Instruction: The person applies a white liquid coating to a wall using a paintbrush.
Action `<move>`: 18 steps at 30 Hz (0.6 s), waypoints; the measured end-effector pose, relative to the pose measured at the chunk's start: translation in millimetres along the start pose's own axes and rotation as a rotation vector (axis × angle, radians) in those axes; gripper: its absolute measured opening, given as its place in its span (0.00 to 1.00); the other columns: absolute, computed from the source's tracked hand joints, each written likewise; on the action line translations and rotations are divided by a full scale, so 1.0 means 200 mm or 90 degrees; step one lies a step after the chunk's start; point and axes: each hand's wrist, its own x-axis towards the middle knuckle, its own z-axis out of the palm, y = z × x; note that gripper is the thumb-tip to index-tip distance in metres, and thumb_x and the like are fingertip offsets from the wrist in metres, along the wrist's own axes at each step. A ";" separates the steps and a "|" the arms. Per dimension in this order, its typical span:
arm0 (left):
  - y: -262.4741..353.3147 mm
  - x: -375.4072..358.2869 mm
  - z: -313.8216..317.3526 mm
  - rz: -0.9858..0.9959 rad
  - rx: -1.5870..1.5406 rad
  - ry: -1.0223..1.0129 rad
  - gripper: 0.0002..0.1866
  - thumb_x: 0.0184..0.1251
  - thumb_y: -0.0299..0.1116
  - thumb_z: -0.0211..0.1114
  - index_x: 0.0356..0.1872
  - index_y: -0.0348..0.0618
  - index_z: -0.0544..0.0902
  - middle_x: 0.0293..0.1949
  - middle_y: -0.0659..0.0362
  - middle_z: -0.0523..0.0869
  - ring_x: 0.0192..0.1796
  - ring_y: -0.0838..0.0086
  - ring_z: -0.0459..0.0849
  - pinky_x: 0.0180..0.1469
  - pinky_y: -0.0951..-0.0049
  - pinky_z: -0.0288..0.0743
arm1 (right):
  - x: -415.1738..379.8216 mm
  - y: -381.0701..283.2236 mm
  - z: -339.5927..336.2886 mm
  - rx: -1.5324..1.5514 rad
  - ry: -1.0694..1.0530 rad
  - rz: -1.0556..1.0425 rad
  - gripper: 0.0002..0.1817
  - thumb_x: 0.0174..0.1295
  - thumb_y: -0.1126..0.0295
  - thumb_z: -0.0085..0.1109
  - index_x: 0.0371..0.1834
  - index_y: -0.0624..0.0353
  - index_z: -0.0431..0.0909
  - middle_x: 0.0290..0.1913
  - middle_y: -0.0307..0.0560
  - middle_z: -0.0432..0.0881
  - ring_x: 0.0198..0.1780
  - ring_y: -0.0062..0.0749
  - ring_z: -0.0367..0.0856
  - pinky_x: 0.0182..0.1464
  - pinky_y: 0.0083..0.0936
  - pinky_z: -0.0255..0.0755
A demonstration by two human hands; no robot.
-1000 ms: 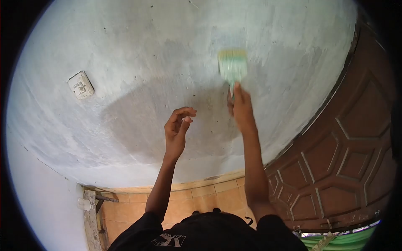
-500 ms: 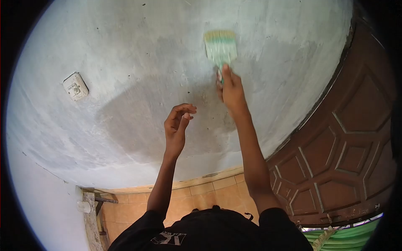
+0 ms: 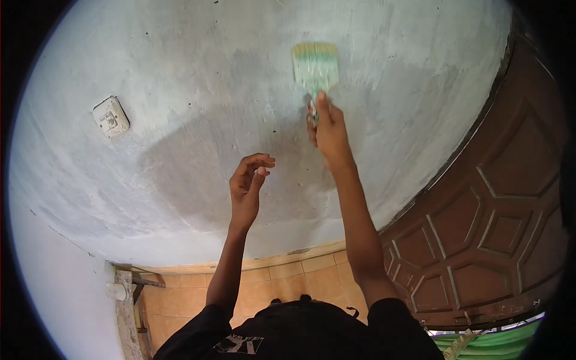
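My right hand [image 3: 331, 135] grips the handle of a wide, flat brush [image 3: 315, 71], thumb along the front and fingers wrapped behind. Pale green and whitish in the body, the brush ends in yellowish bristles that point up and lie over the grey wall [image 3: 198, 156]. Lower and to the left, my left hand [image 3: 247, 180] is held in front of the wall with nothing in it, its fingers loosely curved and the thumb apart from them. Darker patches and streaks mark the wall behind both hands.
A white wall switch or socket [image 3: 111, 117] sits at the left. On the right stands a brown panelled door [image 3: 474, 240], with green fabric [image 3: 498, 345] below it. Orange floor tiles [image 3: 258, 285] run along the wall's foot; a worn wooden frame [image 3: 127, 312] stands lower left.
My left hand has shifted slightly left. The brush stays at nearly the same place in view, still in my right hand, while the camera view has moved a little.
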 end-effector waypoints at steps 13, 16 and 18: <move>0.02 -0.06 -0.04 -0.002 0.050 0.008 0.11 0.72 0.30 0.55 0.52 0.39 0.78 0.45 0.59 0.82 0.51 0.74 0.79 0.53 0.71 0.71 | -0.40 0.56 -0.15 -0.008 -0.037 0.132 0.25 0.72 0.43 0.41 0.24 0.49 0.62 0.19 0.27 0.57 0.19 0.11 0.56 0.20 0.15 0.51; 0.00 -0.05 -0.03 -0.005 0.037 0.008 0.12 0.73 0.32 0.56 0.52 0.40 0.78 0.45 0.59 0.83 0.51 0.74 0.79 0.53 0.71 0.71 | -0.32 0.37 -0.11 -0.007 -0.006 0.104 0.25 0.72 0.43 0.40 0.25 0.49 0.63 0.18 0.27 0.58 0.18 0.11 0.57 0.19 0.15 0.51; 0.00 -0.06 -0.01 -0.006 0.033 0.007 0.12 0.73 0.32 0.56 0.52 0.40 0.78 0.45 0.59 0.83 0.50 0.74 0.79 0.53 0.71 0.71 | -0.19 0.21 -0.08 0.034 0.012 0.077 0.25 0.73 0.43 0.39 0.25 0.50 0.64 0.17 0.29 0.61 0.14 0.12 0.57 0.16 0.15 0.51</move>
